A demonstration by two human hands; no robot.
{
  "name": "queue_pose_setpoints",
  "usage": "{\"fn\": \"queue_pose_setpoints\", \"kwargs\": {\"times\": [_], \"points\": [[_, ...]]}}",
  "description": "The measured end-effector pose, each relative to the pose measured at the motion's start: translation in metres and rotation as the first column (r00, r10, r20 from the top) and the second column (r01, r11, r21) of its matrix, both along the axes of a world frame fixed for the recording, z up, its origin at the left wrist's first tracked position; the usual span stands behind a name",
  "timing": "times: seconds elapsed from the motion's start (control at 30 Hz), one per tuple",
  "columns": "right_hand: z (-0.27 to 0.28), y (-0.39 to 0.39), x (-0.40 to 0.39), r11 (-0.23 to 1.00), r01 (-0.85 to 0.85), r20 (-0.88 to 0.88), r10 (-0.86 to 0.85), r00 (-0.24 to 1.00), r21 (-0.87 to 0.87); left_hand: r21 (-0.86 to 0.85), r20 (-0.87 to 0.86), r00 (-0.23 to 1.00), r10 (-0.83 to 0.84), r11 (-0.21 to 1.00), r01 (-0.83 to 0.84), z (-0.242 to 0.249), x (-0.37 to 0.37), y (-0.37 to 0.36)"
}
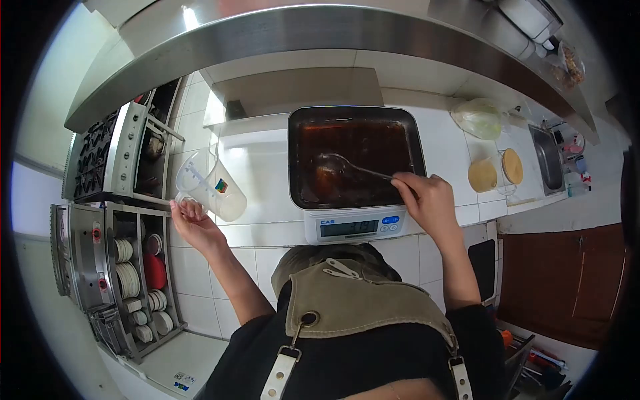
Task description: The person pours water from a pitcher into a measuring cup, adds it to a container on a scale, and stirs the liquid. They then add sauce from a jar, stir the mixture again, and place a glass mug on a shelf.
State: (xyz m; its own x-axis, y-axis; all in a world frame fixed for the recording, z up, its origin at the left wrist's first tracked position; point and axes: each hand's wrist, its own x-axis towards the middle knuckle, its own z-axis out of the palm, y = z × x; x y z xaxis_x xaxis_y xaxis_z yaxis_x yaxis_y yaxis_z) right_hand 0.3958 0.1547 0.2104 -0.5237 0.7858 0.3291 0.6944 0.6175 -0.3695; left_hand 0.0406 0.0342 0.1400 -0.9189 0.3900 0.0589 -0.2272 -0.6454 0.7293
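Right hand (430,200) grips spoon (347,167) in tray (357,157); left hand (190,220) holds jug (213,187).

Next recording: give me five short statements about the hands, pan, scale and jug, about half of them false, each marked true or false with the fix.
1. The right hand holds a ladle that dips into the pan. True.
2. The pan stands on the stove. False: it stands on a scale on the white counter; the stove is off to the left.
3. The left hand grips the jug at its base. True.
4. The jug stands upright. False: it is tilted.
5. The scale's display is dark. False: it is lit and shows digits, too blurred to read surely.
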Motion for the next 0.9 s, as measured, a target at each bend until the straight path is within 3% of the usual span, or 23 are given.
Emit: {"fn": "queue_pose_setpoints", "kwargs": {"times": [0.13,0.2,0.33,0.43,0.5,0.67,0.73,0.77,0.9], "points": [[-0.008,0.014,-0.009,0.989,0.056,-0.017,-0.055,0.998,0.138,-0.017,0.003,1.000,0.022,1.000,-0.022,0.003,0.004,0.003],[-0.013,0.022,-0.004,0.982,0.087,-0.015,-0.086,0.996,0.166,0.018,-0.010,0.997,-0.079,0.997,0.079,-0.006,0.000,-0.002],[-0.007,0.024,0.016,0.962,0.203,0.004,-0.208,0.978,0.185,-0.061,-0.056,0.998,-0.020,0.998,0.016,-0.021,-0.005,0.000],[-0.003,0.018,0.040,0.957,0.259,-0.014,-0.259,0.966,0.131,-0.056,-0.012,1.000,-0.017,0.998,0.016,-0.026,-0.005,0.007],[0.007,0.008,0.052,0.944,0.321,0.037,-0.325,0.945,0.078,-0.145,0.089,0.991,0.102,0.985,-0.089,-0.024,0.001,0.018],[0.025,-0.022,0.069,0.925,0.358,0.031,-0.357,0.933,-0.127,-0.141,0.100,0.994,-0.034,0.989,0.048,-0.057,-0.007,0.027],[0.026,-0.030,0.071,0.927,0.294,-0.042,-0.311,0.949,-0.235,-0.182,0.112,0.992,-0.051,0.981,0.071,-0.059,-0.005,0.034],[0.032,-0.035,0.066,0.911,0.309,0.001,-0.321,0.947,-0.274,-0.176,0.108,0.992,-0.058,0.981,0.076,-0.065,-0.007,0.035],[0.022,-0.037,0.045,0.955,0.179,-0.029,-0.192,0.981,-0.237,-0.109,0.164,0.986,-0.007,0.994,0.025,-0.075,-0.010,0.045]]}}
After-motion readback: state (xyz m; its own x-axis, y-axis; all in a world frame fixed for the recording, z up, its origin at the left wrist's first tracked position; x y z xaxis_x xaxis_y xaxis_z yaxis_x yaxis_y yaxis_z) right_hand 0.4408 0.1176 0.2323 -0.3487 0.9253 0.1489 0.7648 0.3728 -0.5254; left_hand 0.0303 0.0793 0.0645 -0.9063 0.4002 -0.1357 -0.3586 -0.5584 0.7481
